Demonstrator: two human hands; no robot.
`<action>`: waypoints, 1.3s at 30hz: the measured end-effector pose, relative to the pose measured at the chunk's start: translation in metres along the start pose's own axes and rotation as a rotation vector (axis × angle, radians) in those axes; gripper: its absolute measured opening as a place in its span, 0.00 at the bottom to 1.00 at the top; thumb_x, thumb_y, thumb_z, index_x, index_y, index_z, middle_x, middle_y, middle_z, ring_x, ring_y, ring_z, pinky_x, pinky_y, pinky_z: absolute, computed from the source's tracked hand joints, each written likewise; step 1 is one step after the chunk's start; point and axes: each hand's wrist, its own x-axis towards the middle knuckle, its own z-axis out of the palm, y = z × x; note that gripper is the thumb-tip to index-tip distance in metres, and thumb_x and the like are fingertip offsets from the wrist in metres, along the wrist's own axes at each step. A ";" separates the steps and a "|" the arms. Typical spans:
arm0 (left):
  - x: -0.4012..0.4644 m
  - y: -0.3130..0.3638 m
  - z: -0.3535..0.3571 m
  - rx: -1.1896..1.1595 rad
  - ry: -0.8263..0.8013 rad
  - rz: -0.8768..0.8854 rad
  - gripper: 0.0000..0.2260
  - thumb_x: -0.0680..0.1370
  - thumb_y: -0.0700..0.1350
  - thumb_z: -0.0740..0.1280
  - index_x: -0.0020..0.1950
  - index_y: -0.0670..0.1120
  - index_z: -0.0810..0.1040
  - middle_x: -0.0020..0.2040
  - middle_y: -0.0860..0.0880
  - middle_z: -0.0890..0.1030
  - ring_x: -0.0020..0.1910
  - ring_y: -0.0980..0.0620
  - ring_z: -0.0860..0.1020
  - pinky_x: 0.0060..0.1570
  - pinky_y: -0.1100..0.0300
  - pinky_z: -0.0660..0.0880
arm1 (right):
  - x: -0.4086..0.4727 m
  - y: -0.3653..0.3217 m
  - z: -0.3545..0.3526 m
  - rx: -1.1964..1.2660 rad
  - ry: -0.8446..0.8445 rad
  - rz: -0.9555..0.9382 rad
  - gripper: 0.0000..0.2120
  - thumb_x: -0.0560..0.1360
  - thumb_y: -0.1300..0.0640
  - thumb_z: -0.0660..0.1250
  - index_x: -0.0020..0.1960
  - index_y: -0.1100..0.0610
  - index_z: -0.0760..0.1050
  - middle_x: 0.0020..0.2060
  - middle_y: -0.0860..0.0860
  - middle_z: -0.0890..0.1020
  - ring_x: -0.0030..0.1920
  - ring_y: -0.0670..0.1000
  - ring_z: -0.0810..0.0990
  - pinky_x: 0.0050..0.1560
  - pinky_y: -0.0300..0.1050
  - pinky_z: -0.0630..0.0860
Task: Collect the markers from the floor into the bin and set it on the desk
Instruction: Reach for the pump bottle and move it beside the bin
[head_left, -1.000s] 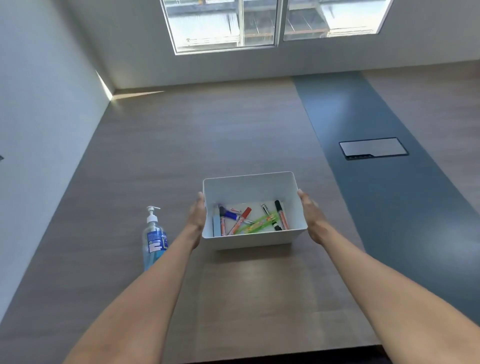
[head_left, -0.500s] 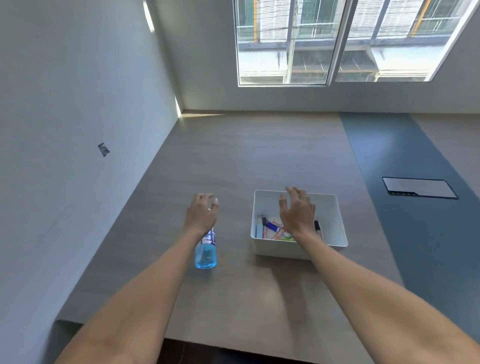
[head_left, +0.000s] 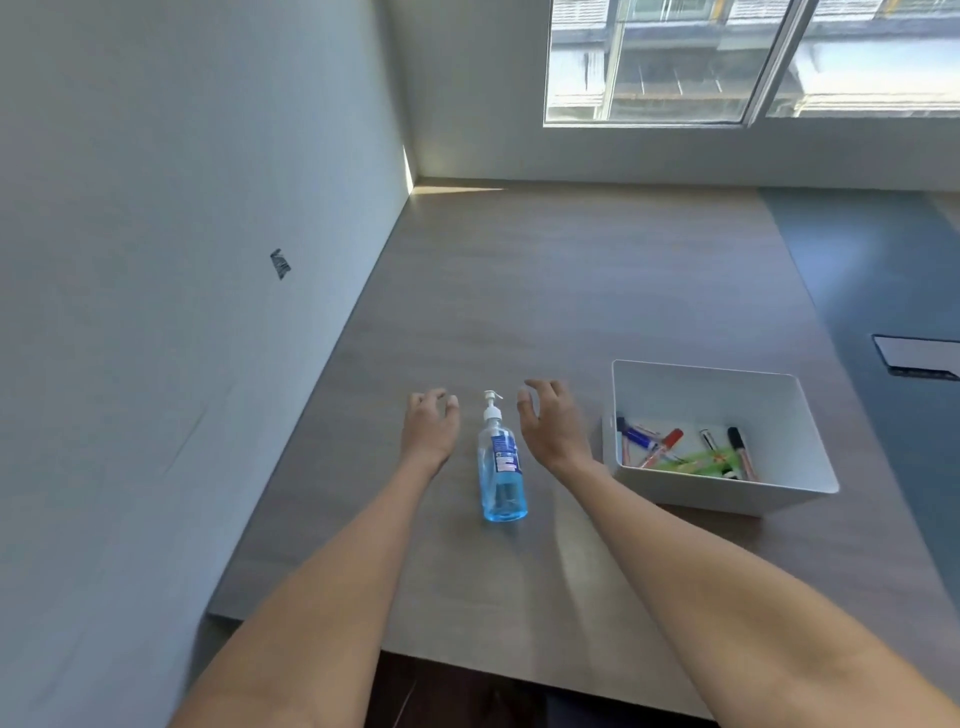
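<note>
A white plastic bin (head_left: 727, 480), rectangular with smooth, slightly flaring walls and rounded corners, is sitting on the tabletop (head_left: 519, 291), a flat matte surface with a fine grey-brown wood grain that is running up to a pale wall on the left and a window wall at the far end. Inside the bin, the markers (head_left: 685, 449) are lying loose on the bottom in a jumbled layer: slim round barrels, one with a red cap, one with a black cap, one with a blue end, and a bright green piece lying across the front; they are crossing one another and are too small to count with certainty. Just left of the bin a clear plastic pump bottle (head_left: 501, 467) is standing upright, its rounded body showing blue liquid, with a blue-and-white label and a white pump head on top. The left hand (head_left: 430, 423) is hovering just left of the bottle with its fingers curled loosely and spread, gripping nothing. The right hand (head_left: 550, 421) is hanging just right of the bottle, between it and the bin, fingers likewise bent and parted, with nothing in its grasp; neither hand is touching the bottle or the bin. Both bare forearms are reaching in from the near edge of the tabletop. On the right a dark blue-grey strip is lying along the tabletop, and a flat dark-framed rectangular panel (head_left: 917, 358) is set into it beyond the bin.
</note>
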 end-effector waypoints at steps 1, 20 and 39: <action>0.001 -0.005 0.003 -0.019 -0.009 -0.021 0.17 0.80 0.48 0.60 0.65 0.41 0.75 0.64 0.40 0.71 0.62 0.42 0.75 0.63 0.58 0.67 | -0.002 0.003 0.008 0.000 -0.026 0.025 0.18 0.81 0.51 0.58 0.65 0.59 0.75 0.63 0.58 0.76 0.61 0.61 0.77 0.64 0.53 0.72; -0.015 -0.087 0.072 -0.353 -0.373 -0.242 0.06 0.78 0.51 0.66 0.47 0.51 0.81 0.49 0.46 0.85 0.52 0.43 0.83 0.58 0.44 0.78 | -0.037 0.055 0.063 0.559 -0.348 0.431 0.17 0.81 0.54 0.63 0.68 0.59 0.73 0.59 0.56 0.82 0.58 0.54 0.82 0.62 0.51 0.78; 0.046 0.012 0.042 -0.246 -0.459 0.101 0.18 0.77 0.39 0.68 0.67 0.41 0.73 0.57 0.45 0.79 0.51 0.51 0.78 0.46 0.68 0.74 | 0.031 0.018 0.000 0.589 -0.201 0.360 0.26 0.76 0.63 0.71 0.70 0.61 0.65 0.66 0.56 0.74 0.61 0.54 0.77 0.59 0.45 0.75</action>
